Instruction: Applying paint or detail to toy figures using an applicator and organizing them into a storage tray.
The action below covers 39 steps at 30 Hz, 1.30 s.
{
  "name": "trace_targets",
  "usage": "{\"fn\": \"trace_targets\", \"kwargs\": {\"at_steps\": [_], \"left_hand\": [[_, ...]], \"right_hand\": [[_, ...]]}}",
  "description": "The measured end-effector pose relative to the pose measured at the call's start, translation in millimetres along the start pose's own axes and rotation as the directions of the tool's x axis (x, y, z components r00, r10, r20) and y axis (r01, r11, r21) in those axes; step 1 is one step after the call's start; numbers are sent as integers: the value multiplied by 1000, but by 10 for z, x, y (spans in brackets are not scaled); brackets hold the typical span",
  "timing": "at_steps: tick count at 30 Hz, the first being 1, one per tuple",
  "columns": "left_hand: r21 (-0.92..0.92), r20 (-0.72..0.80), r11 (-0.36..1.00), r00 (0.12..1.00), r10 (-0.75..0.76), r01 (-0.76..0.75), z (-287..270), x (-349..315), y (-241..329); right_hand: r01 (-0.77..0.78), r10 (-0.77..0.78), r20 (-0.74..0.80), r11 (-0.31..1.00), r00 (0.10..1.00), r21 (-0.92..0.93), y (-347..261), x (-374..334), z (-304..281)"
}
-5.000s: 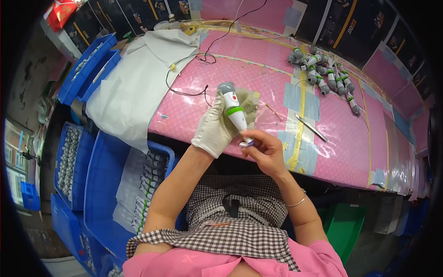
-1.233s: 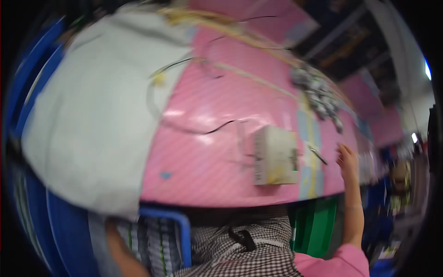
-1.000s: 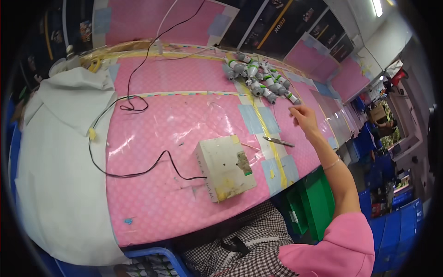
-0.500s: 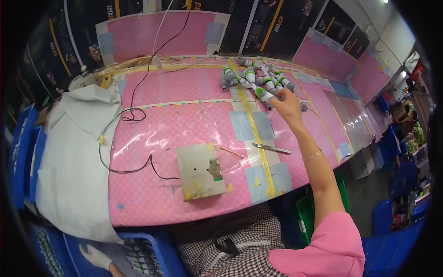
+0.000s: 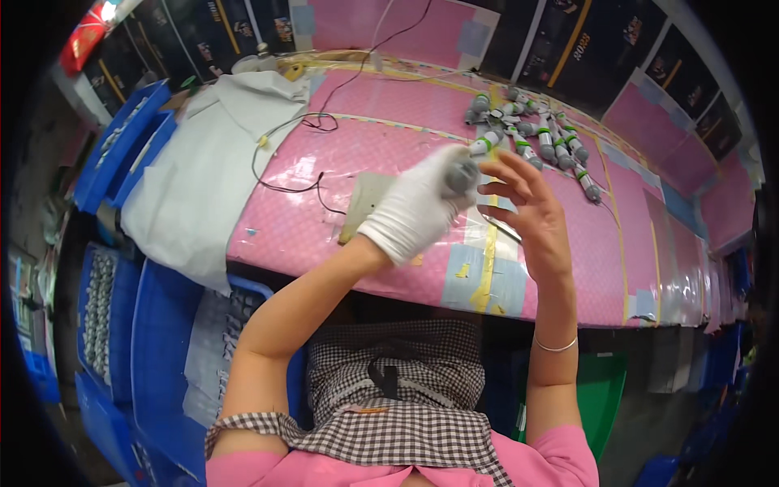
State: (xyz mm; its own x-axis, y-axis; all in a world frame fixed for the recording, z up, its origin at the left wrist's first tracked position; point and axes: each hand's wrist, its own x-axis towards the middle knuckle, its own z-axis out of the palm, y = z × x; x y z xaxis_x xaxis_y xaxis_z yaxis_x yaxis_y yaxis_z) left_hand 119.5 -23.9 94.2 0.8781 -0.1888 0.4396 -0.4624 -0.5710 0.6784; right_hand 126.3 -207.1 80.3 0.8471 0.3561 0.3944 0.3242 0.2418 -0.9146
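Observation:
My left hand (image 5: pixel 418 203), in a white glove, is closed on a grey-and-white cylindrical part with a green ring; its rounded grey end (image 5: pixel 461 176) shows at the fingers. Just to the right hovers my bare right hand (image 5: pixel 527 213), its fingers bent and apart, close to that part. Whether its fingertips touch the part I cannot tell. Beyond both hands lies a pile of similar grey-and-white parts (image 5: pixel 546 144) with green rings. A slim metal tool (image 5: pixel 501 227) lies on the table, partly covered by my right hand.
The table has a pink patterned cover (image 5: pixel 300 235) with yellow and blue tape. A grey box (image 5: pixel 363 203) with a black cable sits behind my left forearm. White cloth (image 5: pixel 195 170) drapes over the left end. Blue bins (image 5: pixel 154 349) stand at lower left, a green bin (image 5: pixel 596 398) at lower right.
My left hand has come up from the blue bin to above the table and now holds a part. My right hand has drawn back from the pile toward it. The view has shifted.

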Motion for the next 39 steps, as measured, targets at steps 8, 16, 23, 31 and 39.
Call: {"fn": "trace_targets", "kwargs": {"at_steps": [8,16,23,31,39], "left_hand": [[-954,150,-299,889,-432,16,33,-314,-447],[-914,243,-399,890,-385,77,35,-487,-451],[-968,250,-132,865,-435,213,-61,-632,-308],[-905,-287,419,824,-488,-67,-2,-1011,-355],[-918,-394,285,557,-731,-275,371,-1135,-592]], "right_hand": [[-393,210,334,545,919,740,743,-491,534],[-162,68,150,579,986,799,826,-497,778],[-119,113,65,586,991,801,782,-549,653],[-150,47,-147,528,988,-836,1040,-1,15],[-117,-56,-252,773,966,-623,932,-30,506]]}}
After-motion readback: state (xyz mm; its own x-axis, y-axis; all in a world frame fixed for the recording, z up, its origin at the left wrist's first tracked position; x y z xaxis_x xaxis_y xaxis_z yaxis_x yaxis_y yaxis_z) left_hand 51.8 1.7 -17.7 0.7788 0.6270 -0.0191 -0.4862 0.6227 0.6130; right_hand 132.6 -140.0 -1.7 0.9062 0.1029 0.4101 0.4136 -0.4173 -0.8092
